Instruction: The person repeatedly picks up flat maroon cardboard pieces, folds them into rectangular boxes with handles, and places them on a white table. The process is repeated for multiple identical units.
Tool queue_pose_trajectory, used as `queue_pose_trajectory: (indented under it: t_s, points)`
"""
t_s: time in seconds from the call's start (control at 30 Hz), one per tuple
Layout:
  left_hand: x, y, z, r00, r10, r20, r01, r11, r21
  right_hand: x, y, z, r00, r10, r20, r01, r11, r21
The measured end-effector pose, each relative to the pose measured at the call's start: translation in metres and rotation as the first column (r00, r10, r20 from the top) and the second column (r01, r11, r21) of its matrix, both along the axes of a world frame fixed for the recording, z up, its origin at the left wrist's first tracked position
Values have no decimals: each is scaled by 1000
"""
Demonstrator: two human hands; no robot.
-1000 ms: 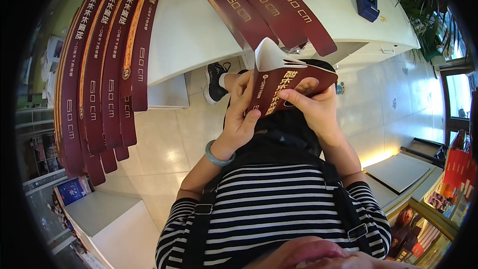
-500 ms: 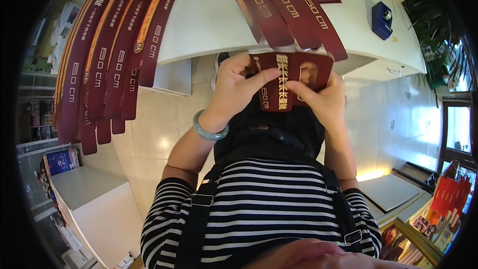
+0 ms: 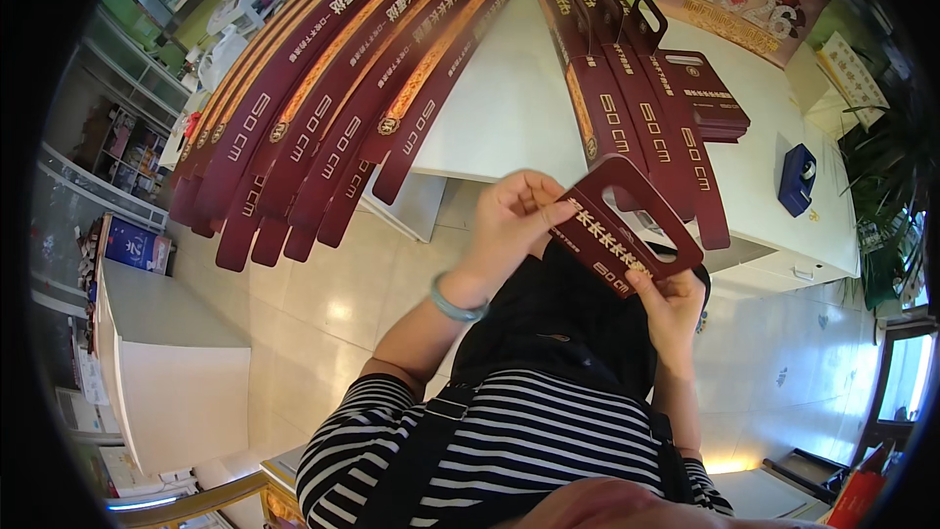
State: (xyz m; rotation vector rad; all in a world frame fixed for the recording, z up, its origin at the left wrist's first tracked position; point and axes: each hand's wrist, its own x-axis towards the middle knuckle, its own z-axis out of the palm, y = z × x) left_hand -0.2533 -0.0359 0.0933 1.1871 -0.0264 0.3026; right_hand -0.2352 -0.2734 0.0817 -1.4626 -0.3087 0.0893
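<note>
Holds a maroon card [image 3: 599, 237] in both hands just in front of the tabletop [image 3: 490, 122], slanted, with gold lettering and a large rounded cut-out. Grips its left corner between the fingers of the left hand [image 3: 511, 225], with the thumb on the lettered face. Grips its lower right edge between the fingers of the right hand [image 3: 671, 309], with that thumb on the same face. Cannot tell whether the card touches the nearest box ends. Has long maroon middle boxes [image 3: 641, 122] side by side at the middle of the tabletop. Has fanned boxes [image 3: 328, 118] of the same kind on the tabletop's left, jutting past its near edge. Has a stack [image 3: 720, 103] of flat maroon pieces right of the tabletop's middle, and a blue tape dispenser [image 3: 797, 181] nearer the tabletop's right end. Wears a pale green bangle [image 3: 453, 306] on the left wrist and a striped shirt [image 3: 529, 431].
</note>
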Motion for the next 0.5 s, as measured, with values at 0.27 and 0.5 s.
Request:
queue_pose_trajectory:
  t_s: [0.27,0.5]
  points:
    - [105,214,-21,697,606,384,-82,-464,882,131,9,32,932,-206,297,305,890,-340]
    - [127,200,-34,743,667,-52,270,-229,935,126,10,4,602,-275,749,660,699,-274]
